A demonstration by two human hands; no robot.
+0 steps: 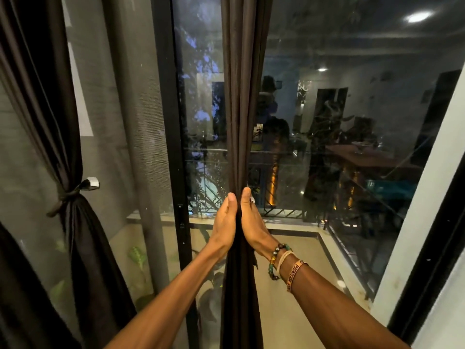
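Note:
A dark brown curtain hangs gathered into a narrow bunch in front of the glass, in the middle of the view. My left hand and my right hand clasp it from either side at about waist height, thumbs up and almost touching. The fingers go round behind the cloth and are hidden. My right wrist carries bead and thread bracelets, and a ring shows on that hand.
A second dark curtain hangs at the left, tied back with a band at a wall hook. A black door frame stands left of my hands. Through the glass lie a balcony floor and railing. A white wall is at right.

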